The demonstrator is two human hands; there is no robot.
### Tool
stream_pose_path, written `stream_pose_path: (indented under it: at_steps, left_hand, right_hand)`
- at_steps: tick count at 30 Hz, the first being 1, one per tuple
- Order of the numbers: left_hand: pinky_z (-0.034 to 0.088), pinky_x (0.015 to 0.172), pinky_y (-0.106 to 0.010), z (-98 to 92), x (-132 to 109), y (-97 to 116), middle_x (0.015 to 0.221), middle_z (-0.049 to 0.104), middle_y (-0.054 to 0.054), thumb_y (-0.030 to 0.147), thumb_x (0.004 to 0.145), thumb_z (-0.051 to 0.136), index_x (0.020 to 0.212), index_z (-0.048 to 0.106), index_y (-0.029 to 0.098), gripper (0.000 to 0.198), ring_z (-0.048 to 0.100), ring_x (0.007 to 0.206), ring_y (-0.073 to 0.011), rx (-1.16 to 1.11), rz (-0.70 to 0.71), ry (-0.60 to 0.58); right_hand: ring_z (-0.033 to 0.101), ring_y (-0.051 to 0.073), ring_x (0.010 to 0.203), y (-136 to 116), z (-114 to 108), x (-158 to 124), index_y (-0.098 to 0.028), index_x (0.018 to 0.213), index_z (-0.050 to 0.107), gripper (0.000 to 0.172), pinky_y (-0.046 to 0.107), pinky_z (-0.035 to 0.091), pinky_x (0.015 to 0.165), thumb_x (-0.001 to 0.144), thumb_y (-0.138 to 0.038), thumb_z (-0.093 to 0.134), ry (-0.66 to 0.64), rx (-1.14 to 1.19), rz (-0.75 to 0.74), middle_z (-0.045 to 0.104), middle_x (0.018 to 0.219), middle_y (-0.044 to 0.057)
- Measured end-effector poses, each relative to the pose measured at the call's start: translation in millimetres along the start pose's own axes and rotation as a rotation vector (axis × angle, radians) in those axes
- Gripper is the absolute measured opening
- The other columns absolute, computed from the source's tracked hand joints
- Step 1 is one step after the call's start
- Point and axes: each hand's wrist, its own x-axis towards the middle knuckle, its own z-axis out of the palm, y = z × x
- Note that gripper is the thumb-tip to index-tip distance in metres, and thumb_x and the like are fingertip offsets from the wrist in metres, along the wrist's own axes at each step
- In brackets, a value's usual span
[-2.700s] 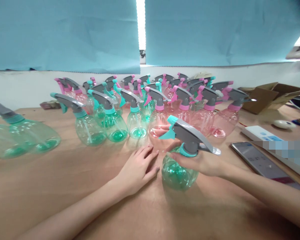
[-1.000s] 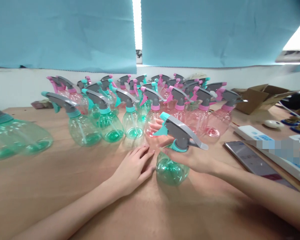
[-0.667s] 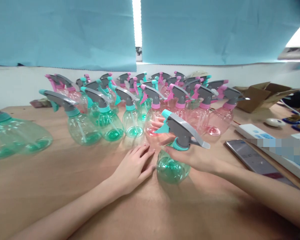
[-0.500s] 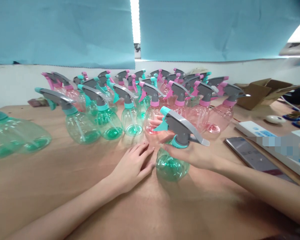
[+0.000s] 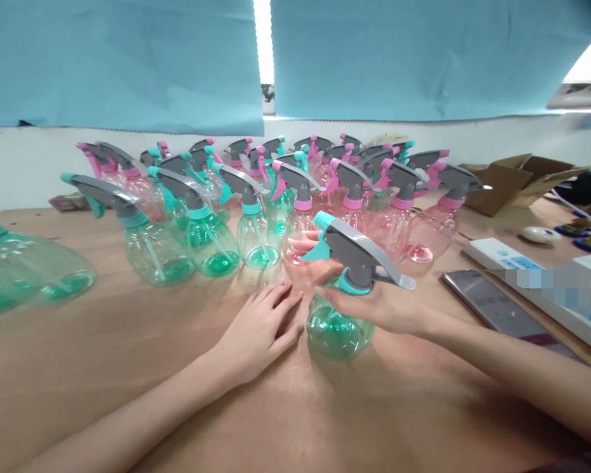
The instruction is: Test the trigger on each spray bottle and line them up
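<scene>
A spray bottle with a clear green body, turquoise collar and grey trigger head stands upright on the wooden table. Around its upper body, below the collar, my right hand is closed, its thumb in front and some fingers hidden behind. My left hand lies flat on the tabletop just left of that bottle, fingers stretched out and holding nothing. Past the hands stand a green spray bottle and a pink spray bottle, part of a group of several.
More green bottles stand at the far left. On the right lie a phone, a white box-like strip and a white computer mouse. An open cardboard box sits behind them, and blue curtains hang at the back.
The view has shifted very slightly, with the bottles on the left appearing a little further left. Both hands and the held bottle stay in place.
</scene>
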Motion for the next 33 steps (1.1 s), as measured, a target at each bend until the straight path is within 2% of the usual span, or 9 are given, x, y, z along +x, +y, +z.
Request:
stream_pose_path:
  at_steps: [3, 6, 12, 17, 19, 22, 24, 29, 33]
  left_hand:
    - [0.037, 0.105, -0.051, 0.5, -0.5, -0.6, 0.140, 0.048, -0.017, 0.036, 0.095, 0.046, 0.127, 0.054, 0.015, 0.039, 0.039, 0.133, -0.0315, 0.000, 0.005, 0.001]
    - [0.036, 0.106, -0.050, 0.4, -0.4, -0.5, 0.140, 0.048, -0.016, 0.035, 0.095, 0.046, 0.127, 0.055, 0.014, 0.039, 0.039, 0.133, -0.0311, -0.004, 0.010, -0.002]
    - [0.036, 0.106, -0.049, 0.3, -0.9, -0.3, 0.139, 0.050, -0.014, 0.035, 0.095, 0.048, 0.126, 0.056, 0.017, 0.037, 0.039, 0.133, -0.0313, -0.016, 0.011, 0.007]
    - [0.036, 0.106, -0.049, 1.3, -1.9, -0.6, 0.140, 0.049, -0.015, 0.034, 0.095, 0.049, 0.129, 0.055, 0.015, 0.039, 0.039, 0.133, -0.0320, 0.002, 0.011, 0.017]
    - [0.036, 0.107, -0.048, 1.2, -1.7, -0.3, 0.140, 0.048, -0.016, 0.034, 0.094, 0.050, 0.131, 0.054, 0.014, 0.041, 0.039, 0.133, -0.0319, 0.004, 0.011, 0.019]
    - [0.036, 0.106, -0.048, 0.2, -1.3, 0.3, 0.140, 0.048, -0.016, 0.034, 0.095, 0.050, 0.133, 0.052, 0.014, 0.043, 0.039, 0.132, -0.0316, -0.001, 0.000, 0.004]
    - [0.037, 0.105, -0.049, -0.3, -1.2, 0.6, 0.140, 0.048, -0.016, 0.034, 0.095, 0.049, 0.134, 0.050, 0.015, 0.044, 0.039, 0.132, -0.0314, -0.004, -0.009, -0.007]
    - [0.038, 0.104, -0.050, 0.6, -0.9, -0.1, 0.139, 0.049, -0.015, 0.036, 0.095, 0.048, 0.132, 0.051, 0.016, 0.042, 0.042, 0.130, -0.0318, -0.009, 0.005, 0.024]
    - [0.038, 0.103, -0.050, 0.0, 0.7, 0.7, 0.139, 0.048, -0.015, 0.034, 0.095, 0.047, 0.126, 0.055, 0.017, 0.037, 0.044, 0.127, -0.0315, -0.006, -0.004, 0.035]
  right_hand:
    - [0.065, 0.018, 0.072, -0.5, -0.6, 1.0, -0.026, 0.096, 0.065, 0.020, 0.030, 0.056, 0.066, 0.079, -0.022, 0.055, -0.035, 0.048, -0.011, 0.067, 0.076, 0.000]
    - [0.067, 0.020, 0.083, 2.1, -0.8, 0.7, -0.027, 0.112, 0.061, 0.033, 0.032, 0.056, 0.074, 0.080, -0.021, 0.054, -0.049, 0.053, -0.037, 0.069, 0.086, 0.001]
    - [0.066, 0.019, 0.077, 3.6, 0.1, 0.8, -0.024, 0.089, 0.062, 0.014, 0.032, 0.056, 0.071, 0.078, -0.023, 0.053, -0.039, 0.049, -0.051, 0.067, 0.078, 0.001]
    - [0.065, 0.017, 0.074, 0.5, -4.9, 0.6, -0.025, 0.078, 0.064, 0.016, 0.034, 0.055, 0.077, 0.074, -0.016, 0.051, -0.072, 0.091, -0.065, 0.067, 0.076, 0.000]
    - [0.064, 0.016, 0.071, -1.7, -7.7, -0.4, -0.024, 0.073, 0.064, 0.017, 0.032, 0.055, 0.074, 0.070, -0.014, 0.051, -0.088, 0.106, -0.051, 0.067, 0.074, 0.000]
    - [0.063, 0.014, 0.063, -6.3, -10.4, -1.0, -0.023, 0.077, 0.064, 0.019, 0.027, 0.055, 0.063, 0.067, -0.014, 0.051, -0.044, 0.113, -0.006, 0.068, 0.072, -0.001]
    - [0.062, 0.013, 0.060, -8.4, -10.9, -0.8, -0.022, 0.082, 0.064, 0.021, 0.027, 0.055, 0.060, 0.067, -0.016, 0.052, -0.024, 0.113, -0.003, 0.069, 0.073, -0.001]
    - [0.069, 0.016, 0.075, -2.4, -9.3, -2.7, -0.023, 0.094, 0.064, 0.031, 0.029, 0.058, 0.071, 0.069, -0.013, 0.049, -0.119, 0.209, -0.027, 0.071, 0.083, 0.001]
    - [0.070, 0.020, 0.087, 6.5, -5.4, -5.0, -0.024, 0.097, 0.067, 0.028, 0.037, 0.058, 0.080, 0.075, -0.019, 0.051, -0.088, 0.149, -0.029, 0.072, 0.085, 0.002]
